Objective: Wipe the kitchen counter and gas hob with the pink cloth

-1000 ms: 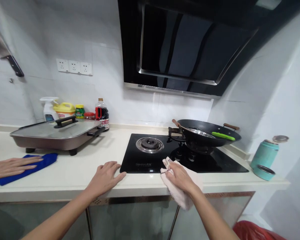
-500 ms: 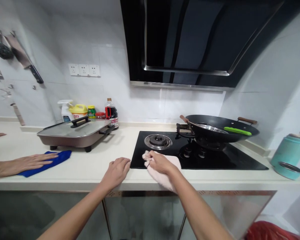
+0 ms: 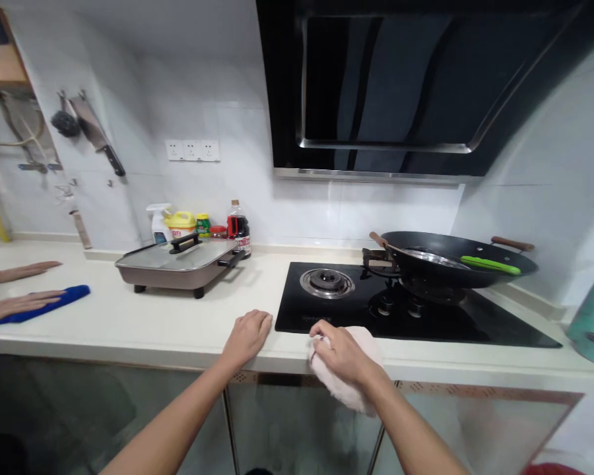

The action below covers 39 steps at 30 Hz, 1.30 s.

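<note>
Your cloth looks matt and fuzzy; the cooktop before you is smooth and glossy, with a shiny metal burner. Your tabletop is smooth with a soft sheen, and the wok looks like dull metal with wooden handles.

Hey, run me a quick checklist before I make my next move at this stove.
1. Cloth in hand: ok, gripped in your right hand.
2. Cloth fully on the counter: not ok, it appears to overhang the front edge.
3. Left hand off the stovetop: ok, resting on the counter just left of it.
4. Left burner uncovered and without visible flame: ok.
5. Right burner off: cannot tell, the wok hides it.
6. Other person's hand away from yours: ok, on the blue cloth at far left.
</note>
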Each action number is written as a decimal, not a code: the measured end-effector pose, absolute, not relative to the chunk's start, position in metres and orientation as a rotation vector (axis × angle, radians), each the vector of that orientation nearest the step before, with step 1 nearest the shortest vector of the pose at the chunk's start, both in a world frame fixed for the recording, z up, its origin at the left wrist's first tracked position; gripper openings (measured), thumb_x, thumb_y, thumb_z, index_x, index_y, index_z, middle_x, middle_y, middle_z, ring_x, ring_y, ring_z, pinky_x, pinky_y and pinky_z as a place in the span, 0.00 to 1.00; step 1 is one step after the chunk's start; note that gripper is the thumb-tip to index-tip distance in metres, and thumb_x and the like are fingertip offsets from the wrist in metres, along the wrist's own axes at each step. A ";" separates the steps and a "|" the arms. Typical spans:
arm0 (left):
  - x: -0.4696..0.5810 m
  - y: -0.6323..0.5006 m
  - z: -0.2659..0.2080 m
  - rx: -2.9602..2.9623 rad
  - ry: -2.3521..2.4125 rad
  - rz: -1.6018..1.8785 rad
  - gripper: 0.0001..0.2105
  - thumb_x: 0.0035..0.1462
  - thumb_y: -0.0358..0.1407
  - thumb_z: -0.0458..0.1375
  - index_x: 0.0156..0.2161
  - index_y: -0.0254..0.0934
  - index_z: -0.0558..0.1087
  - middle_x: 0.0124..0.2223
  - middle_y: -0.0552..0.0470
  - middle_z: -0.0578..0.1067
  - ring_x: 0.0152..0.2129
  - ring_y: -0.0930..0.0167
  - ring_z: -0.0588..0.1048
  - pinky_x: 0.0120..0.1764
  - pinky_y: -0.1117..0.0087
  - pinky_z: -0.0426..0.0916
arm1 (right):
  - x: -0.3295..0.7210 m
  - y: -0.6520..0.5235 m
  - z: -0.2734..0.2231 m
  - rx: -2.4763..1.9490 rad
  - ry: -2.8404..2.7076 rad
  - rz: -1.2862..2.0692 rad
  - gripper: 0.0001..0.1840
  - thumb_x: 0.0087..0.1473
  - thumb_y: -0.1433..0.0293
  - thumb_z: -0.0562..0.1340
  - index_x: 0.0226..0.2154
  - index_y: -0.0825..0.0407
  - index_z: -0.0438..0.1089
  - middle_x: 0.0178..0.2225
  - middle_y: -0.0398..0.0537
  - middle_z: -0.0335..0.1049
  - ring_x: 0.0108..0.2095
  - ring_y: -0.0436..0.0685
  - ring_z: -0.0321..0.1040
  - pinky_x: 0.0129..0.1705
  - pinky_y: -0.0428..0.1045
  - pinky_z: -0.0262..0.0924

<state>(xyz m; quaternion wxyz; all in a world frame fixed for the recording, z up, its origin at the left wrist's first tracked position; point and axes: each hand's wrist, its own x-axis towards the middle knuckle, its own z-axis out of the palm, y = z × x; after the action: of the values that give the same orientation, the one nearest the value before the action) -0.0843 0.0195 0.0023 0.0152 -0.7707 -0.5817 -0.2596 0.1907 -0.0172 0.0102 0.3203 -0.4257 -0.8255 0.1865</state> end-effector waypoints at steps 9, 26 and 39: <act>-0.082 0.020 -0.001 -2.355 -1.819 -0.815 0.19 0.75 0.40 0.43 0.42 0.38 0.76 0.46 0.44 0.80 0.46 0.62 0.76 0.49 0.62 0.63 | 0.205 0.035 0.078 -1.256 -1.581 0.267 0.24 0.62 0.46 0.54 0.46 0.47 0.69 0.37 0.48 0.76 0.39 0.62 0.72 0.45 0.55 0.62; -0.080 0.017 -0.007 -2.345 -1.738 -0.826 0.19 0.75 0.39 0.45 0.40 0.37 0.77 0.43 0.44 0.80 0.45 0.62 0.76 0.49 0.62 0.64 | 0.184 0.011 0.050 -1.473 -2.520 -0.128 0.21 0.57 0.50 0.67 0.44 0.48 0.74 0.46 0.53 0.71 0.45 0.61 0.67 0.49 0.54 0.57; -0.092 0.037 -0.026 -2.055 -1.816 -1.468 0.20 0.70 0.45 0.47 0.53 0.38 0.76 0.59 0.38 0.72 0.60 0.56 0.69 0.62 0.50 0.64 | 0.109 0.029 0.005 -1.261 -2.415 0.015 0.24 0.61 0.53 0.64 0.55 0.44 0.75 0.63 0.52 0.68 0.63 0.69 0.59 0.65 0.64 0.48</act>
<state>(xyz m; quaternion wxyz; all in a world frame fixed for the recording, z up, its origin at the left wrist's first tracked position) -0.0916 0.0372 -0.0262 0.0158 -0.6606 -0.5838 -0.4719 0.1092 0.0287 0.0048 0.2072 -0.4529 -0.8671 0.0053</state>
